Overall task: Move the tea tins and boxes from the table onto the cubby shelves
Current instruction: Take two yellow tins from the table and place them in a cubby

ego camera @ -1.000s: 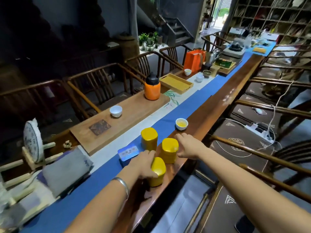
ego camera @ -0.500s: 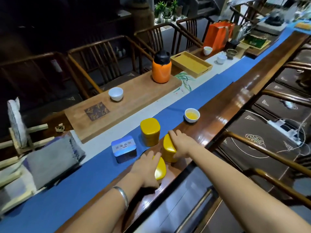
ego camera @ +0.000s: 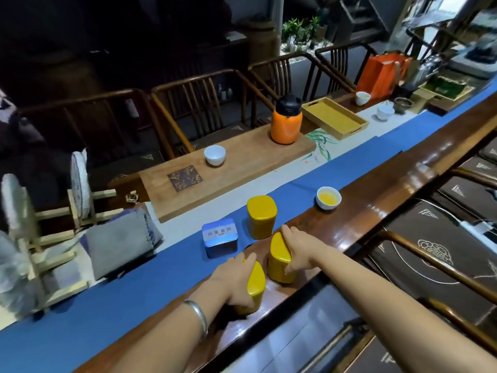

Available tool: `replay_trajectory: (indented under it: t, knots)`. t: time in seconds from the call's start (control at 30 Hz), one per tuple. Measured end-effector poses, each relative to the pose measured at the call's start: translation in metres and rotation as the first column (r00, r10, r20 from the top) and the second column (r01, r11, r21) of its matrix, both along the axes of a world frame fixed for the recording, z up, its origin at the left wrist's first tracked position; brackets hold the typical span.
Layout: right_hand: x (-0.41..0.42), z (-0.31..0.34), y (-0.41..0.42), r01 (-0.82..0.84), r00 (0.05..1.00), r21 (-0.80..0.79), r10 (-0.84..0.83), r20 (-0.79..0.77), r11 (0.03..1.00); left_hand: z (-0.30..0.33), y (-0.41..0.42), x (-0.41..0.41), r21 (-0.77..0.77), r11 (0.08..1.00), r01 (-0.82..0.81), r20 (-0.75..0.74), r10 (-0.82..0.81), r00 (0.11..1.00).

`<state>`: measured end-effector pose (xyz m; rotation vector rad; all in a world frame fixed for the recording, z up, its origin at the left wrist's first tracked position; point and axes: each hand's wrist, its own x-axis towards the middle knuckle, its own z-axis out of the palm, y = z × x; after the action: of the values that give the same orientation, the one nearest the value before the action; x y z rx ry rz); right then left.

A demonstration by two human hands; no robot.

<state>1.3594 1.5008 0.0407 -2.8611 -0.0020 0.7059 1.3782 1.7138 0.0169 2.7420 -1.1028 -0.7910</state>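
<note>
Three yellow tea tins stand near the front edge of the long wooden table [ego camera: 382, 189]. My left hand [ego camera: 234, 278] is wrapped around the nearest yellow tin [ego camera: 255, 281]. My right hand [ego camera: 298, 249] grips the middle yellow tin [ego camera: 278, 258] from its right side. The third yellow tin [ego camera: 261, 215] stands free just behind them on the blue runner [ego camera: 129, 289]. A small blue tin box [ego camera: 220, 236] with a printed lid sits to the left of the tins. No cubby shelves are in view.
A cup of yellow tea [ego camera: 328, 197] stands right of the tins. Behind are a wooden tea board [ego camera: 242, 168] with a white cup [ego camera: 214, 155] and an orange flask [ego camera: 285, 122], and a yellow tray [ego camera: 333, 118]. Folded grey cloth [ego camera: 121, 243] lies left. Chairs line both sides.
The view has tilted down and come closer. Both hands have closed more firmly around their yellow tins; the tins still stand on the table.
</note>
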Motion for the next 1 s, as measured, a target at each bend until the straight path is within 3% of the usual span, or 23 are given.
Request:
replay_trajectory:
  t: [0.23, 0.5, 0.73, 1.0]
  knots:
    - [0.022, 0.037, 0.084, -0.175, 0.977, 0.074, 0.182, -0.109, 0.982, 0.037, 0.108, -0.003, 0.066, 0.982, -0.174, -0.065, 0.179, 0.982]
    - [0.015, 0.106, 0.276, -0.494, 0.866, 0.115, 0.499, -0.022, 0.862, 0.115, 0.295, -0.072, 0.005, 0.874, -0.485, 0.037, 0.485, 0.874]
    - [-0.069, 0.198, 0.488, -0.807, 0.590, 0.074, 0.794, 0.143, 0.586, 0.216, 0.476, -0.225, -0.042, 0.592, -0.805, 0.184, 0.796, 0.576]
    - [-0.235, 0.312, 0.709, -0.977, 0.200, -0.003, 0.921, 0.333, 0.213, 0.342, 0.618, -0.469, -0.119, 0.197, -0.973, 0.315, 0.937, 0.151]
